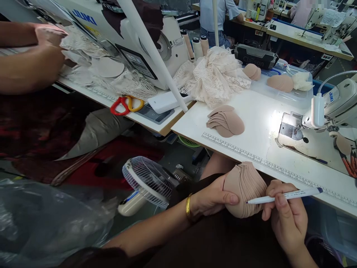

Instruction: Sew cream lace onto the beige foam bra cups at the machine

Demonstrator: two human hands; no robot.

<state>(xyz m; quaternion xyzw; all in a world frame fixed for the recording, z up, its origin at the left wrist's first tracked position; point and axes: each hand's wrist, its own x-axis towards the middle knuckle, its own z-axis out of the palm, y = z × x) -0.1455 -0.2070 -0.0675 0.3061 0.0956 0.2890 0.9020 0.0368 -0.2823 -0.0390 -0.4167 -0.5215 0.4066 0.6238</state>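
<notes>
A fanned stack of beige bra pads (247,190) is gripped in my left hand (214,195), thumb on the front and fingers behind. My right hand (288,216) holds a white marker pen (290,195) between thumb and fingers. The pen's tip points left and meets or nearly meets the layered edges; I cannot tell if it touches. Past my hands, a smaller pile of beige pads (226,121) lies on the white sewing table (259,145), behind the printed ruler strip (251,160).
A lit sewing machine (334,100) stands at the right. Cream lace (214,74) and a plastic tray (301,95) with more pads lie at the back. Red and yellow scissors (126,105) rest near a co-worker's arm (30,59). A fan (149,178) stands below, left of my knees.
</notes>
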